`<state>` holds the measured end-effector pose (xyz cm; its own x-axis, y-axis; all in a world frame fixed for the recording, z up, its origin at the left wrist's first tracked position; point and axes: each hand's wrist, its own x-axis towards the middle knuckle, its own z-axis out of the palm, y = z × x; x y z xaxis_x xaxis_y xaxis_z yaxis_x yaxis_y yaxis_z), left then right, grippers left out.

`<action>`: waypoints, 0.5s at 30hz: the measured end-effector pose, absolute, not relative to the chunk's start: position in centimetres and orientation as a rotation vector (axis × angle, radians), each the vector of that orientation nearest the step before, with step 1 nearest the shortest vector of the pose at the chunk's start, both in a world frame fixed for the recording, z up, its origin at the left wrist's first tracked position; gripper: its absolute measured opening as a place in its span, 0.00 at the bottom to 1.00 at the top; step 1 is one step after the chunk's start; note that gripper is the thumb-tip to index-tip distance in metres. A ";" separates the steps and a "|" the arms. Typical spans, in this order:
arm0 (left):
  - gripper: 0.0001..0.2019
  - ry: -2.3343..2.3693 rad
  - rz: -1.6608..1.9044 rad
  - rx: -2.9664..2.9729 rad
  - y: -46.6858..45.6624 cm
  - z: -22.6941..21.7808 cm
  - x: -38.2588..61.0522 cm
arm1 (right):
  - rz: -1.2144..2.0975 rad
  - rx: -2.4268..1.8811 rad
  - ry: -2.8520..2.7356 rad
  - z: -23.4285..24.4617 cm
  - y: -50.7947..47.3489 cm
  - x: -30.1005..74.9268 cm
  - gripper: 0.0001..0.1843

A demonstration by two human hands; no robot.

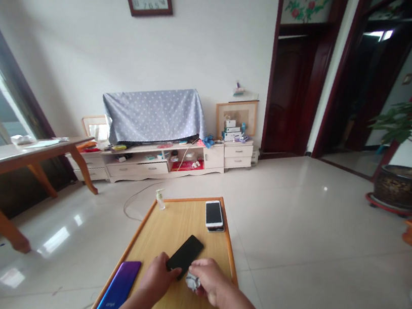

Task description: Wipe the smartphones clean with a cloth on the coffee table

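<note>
A black smartphone is tilted across the middle of a small wooden table. My left hand grips its lower left end, thumb over the dark face. Close by on the right, my right hand is closed round a crumpled whitish cloth or tissue, beside the phone's right edge; whether it touches the phone I cannot tell. To the left of my left forearm lies a blue-purple smartphone, back up. A white smartphone rests on top of another dark device at the far right corner.
A clear pump bottle stands at the table's far left corner. Beyond it, a low white cabinet carries a cloth-covered object. A larger wooden table is on the left, and a potted plant on the right.
</note>
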<state>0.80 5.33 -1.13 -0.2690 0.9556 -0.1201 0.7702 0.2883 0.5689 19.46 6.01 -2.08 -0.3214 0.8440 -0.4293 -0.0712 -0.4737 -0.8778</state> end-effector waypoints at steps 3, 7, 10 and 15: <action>0.14 2.001 0.701 1.292 5.9 -1.6 0.9 | 1.876 -1.261 -1.044 -2.0 6.2 19.4 0.07; 0.13 1.723 0.913 1.016 5.6 -1.4 1.2 | 1.885 -1.224 -1.035 -2.1 6.3 19.6 0.07; 0.12 1.539 1.060 0.863 5.0 -0.8 1.8 | 1.883 -1.186 -1.036 -2.0 6.1 19.6 0.09; 0.10 1.321 1.250 0.677 5.5 -0.4 3.6 | 1.808 -1.115 -1.019 -1.6 6.4 19.9 0.14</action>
